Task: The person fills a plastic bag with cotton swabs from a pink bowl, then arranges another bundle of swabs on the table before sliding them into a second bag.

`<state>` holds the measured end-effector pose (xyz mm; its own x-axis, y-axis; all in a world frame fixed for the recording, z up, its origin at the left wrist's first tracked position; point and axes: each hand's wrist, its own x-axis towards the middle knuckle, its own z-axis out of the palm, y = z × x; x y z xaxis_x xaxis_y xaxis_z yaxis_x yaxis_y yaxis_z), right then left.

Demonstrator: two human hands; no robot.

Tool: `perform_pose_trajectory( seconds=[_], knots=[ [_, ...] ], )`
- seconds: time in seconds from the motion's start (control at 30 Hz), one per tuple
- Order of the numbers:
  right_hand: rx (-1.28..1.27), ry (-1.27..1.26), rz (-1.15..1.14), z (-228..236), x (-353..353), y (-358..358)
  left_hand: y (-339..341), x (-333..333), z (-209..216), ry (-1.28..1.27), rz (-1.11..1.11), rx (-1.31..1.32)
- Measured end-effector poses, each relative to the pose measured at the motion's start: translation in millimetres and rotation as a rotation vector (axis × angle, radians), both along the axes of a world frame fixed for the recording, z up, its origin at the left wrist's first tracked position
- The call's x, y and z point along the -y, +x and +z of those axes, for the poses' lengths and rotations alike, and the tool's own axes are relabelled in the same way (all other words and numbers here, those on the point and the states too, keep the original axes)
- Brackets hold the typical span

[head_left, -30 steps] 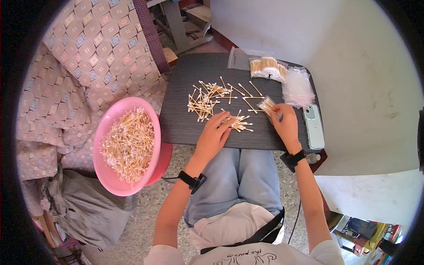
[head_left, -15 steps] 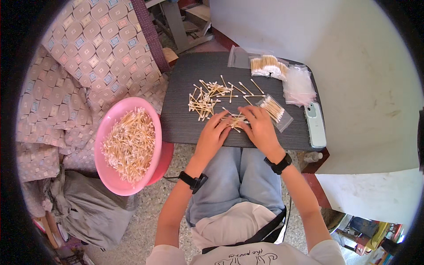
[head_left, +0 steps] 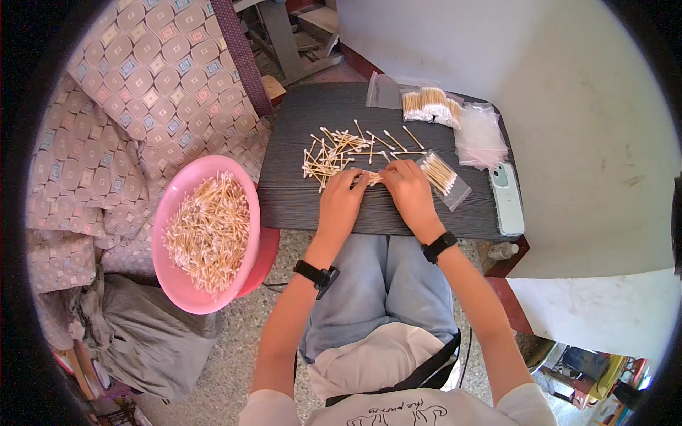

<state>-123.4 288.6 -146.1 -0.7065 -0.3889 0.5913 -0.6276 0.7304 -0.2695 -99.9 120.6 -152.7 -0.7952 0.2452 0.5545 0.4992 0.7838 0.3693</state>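
Wooden cotton swabs lie scattered on a small dark table. My left hand and my right hand rest side by side on the table, fingers pinching a small bunch of swabs between them. Just right of my right hand lies a clear plastic bag with swabs inside. Both wrists wear black watches.
A pink basin heaped with swabs stands on a red stool at my left. More bagged swabs, empty clear bags and a phone sit at the table's back and right. Patterned cloth and a grey sack lie left.
My right hand has left the bagged swabs at the right and moved left to meet my left hand at the small bunch of swabs. The bag now lies alone.
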Motion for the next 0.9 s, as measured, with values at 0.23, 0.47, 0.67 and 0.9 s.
perform_pose_trajectory(
  seconds=[0.23, 0.47, 0.67, 0.9],
  knots=[
    [0.058, 0.019, 0.091, 0, -9, 26, 17, 0, -1, 0.099, -0.133, 0.031],
    [0.033, 0.121, 0.069, 1, -10, 32, 21, -1, 3, 0.108, -0.149, 0.044],
    [0.046, 0.095, 0.147, 2, -11, 21, 18, 2, 5, 0.093, -0.243, 0.183],
    [-0.071, 0.289, 0.074, 2, -3, 22, 14, -6, 5, 0.078, -0.182, 0.218]
  ],
)
